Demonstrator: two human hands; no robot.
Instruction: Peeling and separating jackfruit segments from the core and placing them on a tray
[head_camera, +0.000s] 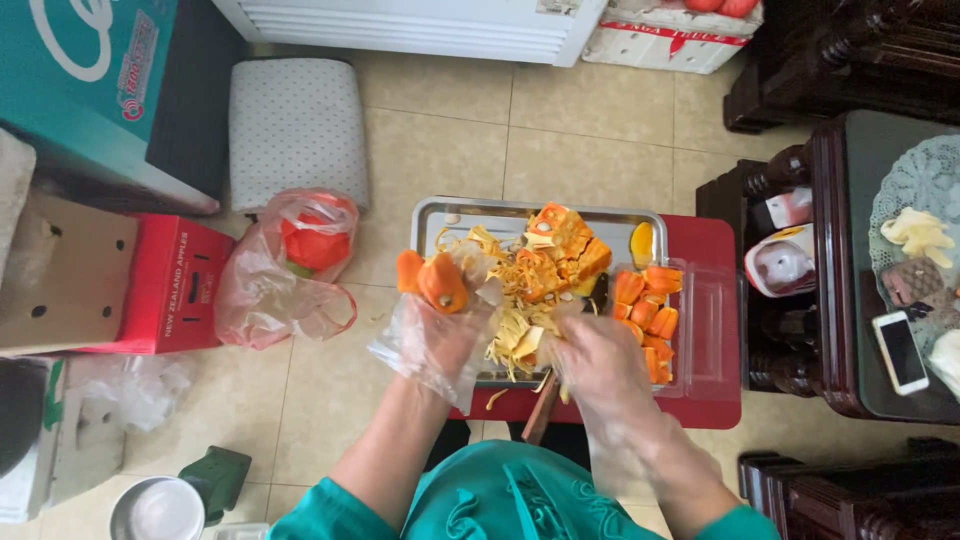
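Here, both hands gloved. Left hand (435, 325) raised over the tray (432, 212) edge, fingers closed round an orange fruit pod (440, 281). Right hand (590, 360) curled, palm down, on yellow fibres (515, 335); grip hidden. Peeled pods (645, 310) alongside in a clear box.

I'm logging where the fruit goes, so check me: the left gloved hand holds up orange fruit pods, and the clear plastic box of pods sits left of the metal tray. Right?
Not quite. In the head view, the clear plastic box of orange pods sits right of the metal tray, not left. The rest holds: the left gloved hand holds up orange fruit pods.
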